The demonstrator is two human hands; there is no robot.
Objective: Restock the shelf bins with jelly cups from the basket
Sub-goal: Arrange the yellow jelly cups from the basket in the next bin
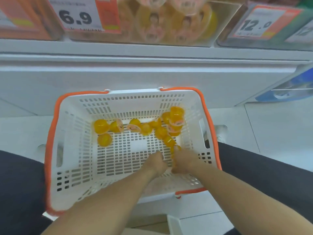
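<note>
Down by the near right corner of the basket (pixel 71 116), both hands meet — left hand (pixel 156 162) curled, contents unclear; right hand (pixel 183 161) gripping jelly cups (pixel 169 141).

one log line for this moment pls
both hands in white slotted plastic basket | right hand on yellow jelly cups | left hand curled, contents unclear
</note>
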